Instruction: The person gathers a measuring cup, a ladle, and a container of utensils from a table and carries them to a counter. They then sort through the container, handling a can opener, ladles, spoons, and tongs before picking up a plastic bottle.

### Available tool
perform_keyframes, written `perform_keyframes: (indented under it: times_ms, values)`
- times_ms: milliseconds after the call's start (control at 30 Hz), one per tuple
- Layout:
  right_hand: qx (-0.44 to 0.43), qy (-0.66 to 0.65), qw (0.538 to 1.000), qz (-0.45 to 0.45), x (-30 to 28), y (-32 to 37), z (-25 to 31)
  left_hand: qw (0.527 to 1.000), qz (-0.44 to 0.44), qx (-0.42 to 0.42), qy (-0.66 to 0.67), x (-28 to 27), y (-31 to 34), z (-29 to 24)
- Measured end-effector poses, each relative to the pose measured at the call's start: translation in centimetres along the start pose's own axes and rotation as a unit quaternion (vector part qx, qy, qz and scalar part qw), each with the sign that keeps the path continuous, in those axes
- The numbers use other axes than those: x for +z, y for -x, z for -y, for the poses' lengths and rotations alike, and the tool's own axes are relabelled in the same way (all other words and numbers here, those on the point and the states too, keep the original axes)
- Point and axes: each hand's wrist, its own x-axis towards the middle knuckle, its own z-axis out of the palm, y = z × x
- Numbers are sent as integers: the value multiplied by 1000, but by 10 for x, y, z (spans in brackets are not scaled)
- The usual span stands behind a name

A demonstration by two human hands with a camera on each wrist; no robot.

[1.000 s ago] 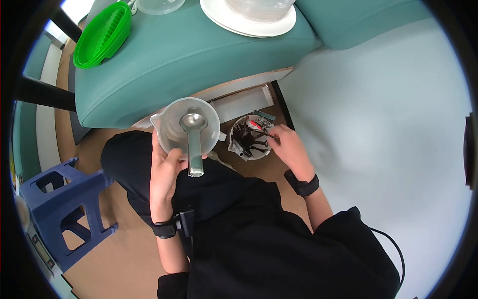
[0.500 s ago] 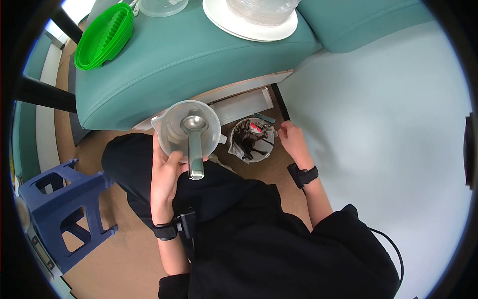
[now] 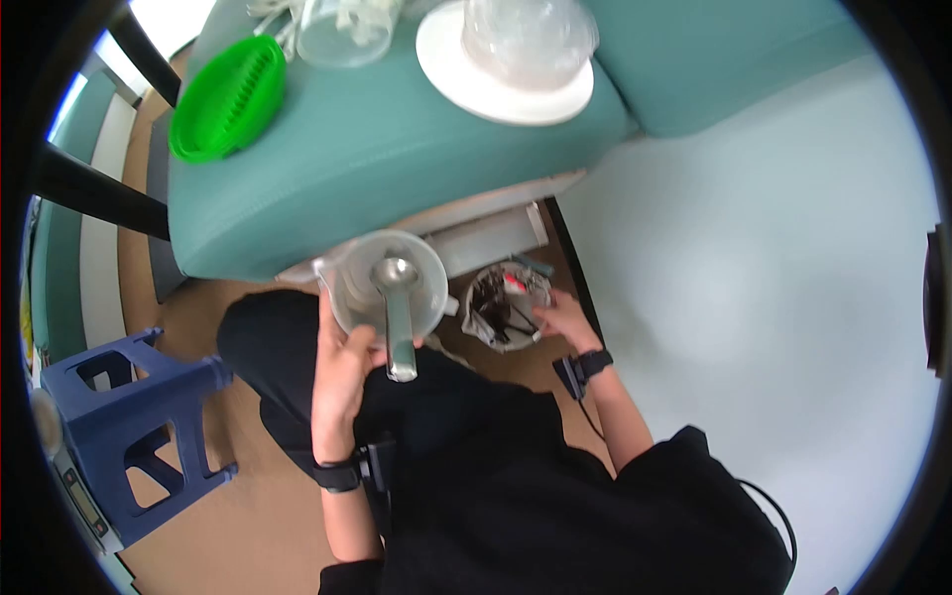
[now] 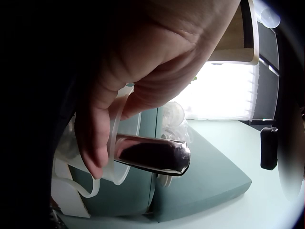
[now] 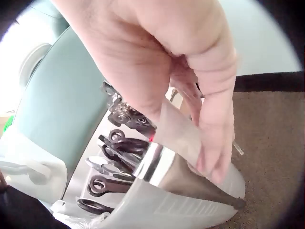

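My left hand (image 3: 342, 372) grips a translucent plastic measuring jug (image 3: 347, 297), thumb toward me. In the jug leans a metal scoop (image 3: 400, 332), bowl end inside and thick shiny handle sticking out over the rim. My right hand (image 3: 563, 315) is at the right rim of a whitish tub (image 5: 162, 205) on the floor. In the right wrist view its thumb and fingers pinch the tub's translucent wall from both sides. Inside the tub stand several dark-handled utensils (image 5: 109, 185) with ring-shaped ends, and a red piece (image 3: 514, 284) shows among them.
Behind runs a teal padded seat (image 3: 347, 188) with green baskets (image 3: 228, 109), a clear cup (image 3: 342, 45) and a white plate (image 3: 446, 74) under a plastic-wrapped stack. A clear box (image 3: 486, 241) lies below it. A blue stool (image 3: 109, 387) stands left; a pale panel (image 3: 734, 248) borders the right.
My right hand drew back from over the utensils to the tub's right, then came in again to its rim. The head view has tilted up. My left hand keeps the jug and scoop.
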Motion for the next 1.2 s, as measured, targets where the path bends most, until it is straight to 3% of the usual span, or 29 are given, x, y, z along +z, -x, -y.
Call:
perform_keyframes:
  times_ms: [100,133,233,333,467,500,600,633,700,767,867,1033,1100,1200]
  values:
    - [12,46,998,-35,3,-3,-1,1000,-3,18,13,6,2,-10]
    - [-50,63,994,-67,6,-9,-14,1000,1,11,25,4,3,-12]
    - [-2,48,999,-26,5,-16,-17,995,0,-7,101,0,12,-25]
    - [-29,48,997,-44,6,-9,-2,992,9,22,128,13,35,-65]
    - [-29,86,995,-42,2,-6,4,988,-49,58,132,24,74,-117]
    - [-35,87,995,-33,0,-5,7,995,-54,48,71,7,79,-117]
    - [-46,85,995,-5,-11,7,17,982,-112,123,87,-8,89,-120]
    - [-51,85,995,5,-15,11,23,966,-139,161,148,0,89,-125]
    - [-74,116,990,12,-24,18,31,950,-184,175,183,9,96,-139]
    - [-108,173,979,9,-30,20,41,965,-215,144,44,-15,105,-135]
    - [-148,256,955,1,-40,43,91,984,-175,21,-5,-5,102,-191]
    - [-178,292,938,61,-61,68,145,998,-25,-45,-45,19,79,-271]
    - [-186,292,932,104,-72,77,179,990,1,-141,-28,29,79,-296]
    - [-170,327,916,160,-75,87,211,992,47,-110,-43,40,73,-308]
